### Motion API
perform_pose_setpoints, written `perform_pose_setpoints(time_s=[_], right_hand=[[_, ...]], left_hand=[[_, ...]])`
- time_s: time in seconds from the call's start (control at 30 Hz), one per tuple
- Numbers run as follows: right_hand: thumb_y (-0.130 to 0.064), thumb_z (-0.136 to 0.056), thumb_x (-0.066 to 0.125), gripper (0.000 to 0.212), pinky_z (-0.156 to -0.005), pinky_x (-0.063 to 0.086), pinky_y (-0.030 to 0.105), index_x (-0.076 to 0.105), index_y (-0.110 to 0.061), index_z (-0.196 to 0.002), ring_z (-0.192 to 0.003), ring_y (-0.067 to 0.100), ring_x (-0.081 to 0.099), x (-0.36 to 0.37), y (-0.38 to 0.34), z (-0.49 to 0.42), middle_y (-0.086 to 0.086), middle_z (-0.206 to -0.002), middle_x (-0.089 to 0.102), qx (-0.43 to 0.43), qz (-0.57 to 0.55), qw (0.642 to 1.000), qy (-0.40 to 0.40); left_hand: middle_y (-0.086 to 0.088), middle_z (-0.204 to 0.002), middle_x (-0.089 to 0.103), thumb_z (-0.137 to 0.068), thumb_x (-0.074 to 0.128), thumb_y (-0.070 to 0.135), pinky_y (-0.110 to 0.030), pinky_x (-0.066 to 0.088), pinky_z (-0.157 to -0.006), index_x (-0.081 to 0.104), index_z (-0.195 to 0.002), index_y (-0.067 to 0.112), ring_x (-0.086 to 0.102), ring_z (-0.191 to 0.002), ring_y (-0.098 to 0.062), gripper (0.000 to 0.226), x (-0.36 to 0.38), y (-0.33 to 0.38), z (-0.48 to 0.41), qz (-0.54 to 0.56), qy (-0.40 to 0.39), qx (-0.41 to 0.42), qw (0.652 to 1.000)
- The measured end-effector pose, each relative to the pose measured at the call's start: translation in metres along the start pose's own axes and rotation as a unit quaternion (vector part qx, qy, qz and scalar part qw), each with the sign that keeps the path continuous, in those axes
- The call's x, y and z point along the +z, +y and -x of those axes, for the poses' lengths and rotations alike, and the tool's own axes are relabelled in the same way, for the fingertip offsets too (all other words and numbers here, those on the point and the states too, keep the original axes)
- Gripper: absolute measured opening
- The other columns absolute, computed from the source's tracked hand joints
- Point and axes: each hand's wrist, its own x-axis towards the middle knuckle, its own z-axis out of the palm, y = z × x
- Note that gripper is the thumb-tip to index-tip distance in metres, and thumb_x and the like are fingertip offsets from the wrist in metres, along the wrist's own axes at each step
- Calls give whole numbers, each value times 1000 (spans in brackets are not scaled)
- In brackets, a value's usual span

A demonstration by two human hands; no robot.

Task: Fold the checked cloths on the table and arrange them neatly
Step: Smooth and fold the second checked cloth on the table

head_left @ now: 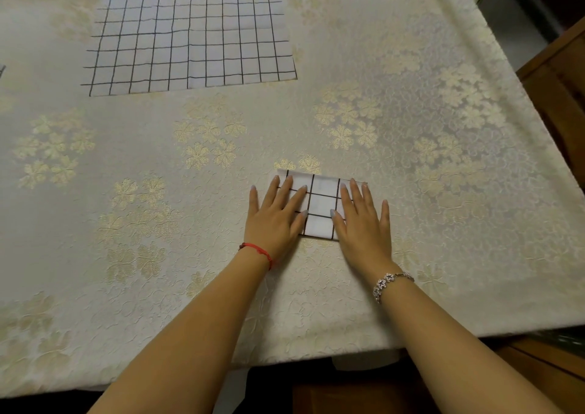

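A small folded white cloth with dark checks (pixel 320 206) lies flat near the table's front middle. My left hand (pixel 276 214) presses palm-down on its left side, fingers spread. On its right side rests my right hand (pixel 364 220), also flat with fingers apart. A larger checked cloth (pixel 190 38) lies spread out, unfolded, at the back left of the table. The edge of another checked cloth (pixel 2 72) peeks in at the far left border.
The table is covered by a cream tablecloth with gold flowers (pixel 443 160). Its front edge (pixel 316 355) runs just below my forearms. Wooden furniture (pixel 557 74) stands past the right edge.
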Motion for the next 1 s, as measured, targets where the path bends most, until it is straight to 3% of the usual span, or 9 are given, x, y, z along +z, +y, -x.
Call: perform_pose_setpoints(time_s=[0.23,0.4,0.57,0.73,1.0], right_hand=[[-49,-97,15,62,-116,-10,42,-7,-24,-149,-144,13,-17,-8,12,-3,-4,-157,-15,48,-22,999,3],[-41,-99,19,58,-114,-12,41,-6,-23,-149,-144,11,-16,-14,-2,-3,-7,-157,-13,1,-18,999,38],[-42,-99,14,58,-115,-12,41,-8,-23,-149,-143,8,-15,-6,1,-6,-8,-158,-11,-12,-27,1000,-2],[-49,-97,12,62,-115,-15,39,-12,-23,-148,-141,5,-19,0,10,-7,-9,-157,-16,-6,-25,1000,-17],[-54,-94,9,67,-115,-16,40,-20,-22,-146,-139,9,-26,0,13,-5,-9,-154,-25,-3,-8,1000,-27]], left_hand=[[1,-159,2,-79,-7,56,-46,-17,-112,15,-148,28,-7,-146,-19,78,-7,-4,-2,27,28,-14,999],[1,-159,4,-84,-2,54,-48,-15,-112,17,-148,32,-5,-147,-20,70,-11,5,-10,34,38,2,999],[1,-159,0,-96,12,47,-49,-15,-112,12,-148,33,-7,-147,-20,54,-7,4,-13,23,16,-5,1000],[3,-159,-2,-82,-9,55,-49,-17,-111,5,-148,37,-9,-146,-18,69,0,-3,-12,12,20,2,1000],[4,-159,-7,-82,-9,56,-47,-21,-110,0,-147,38,-14,-145,-18,68,0,-23,-5,11,33,-45,998]])
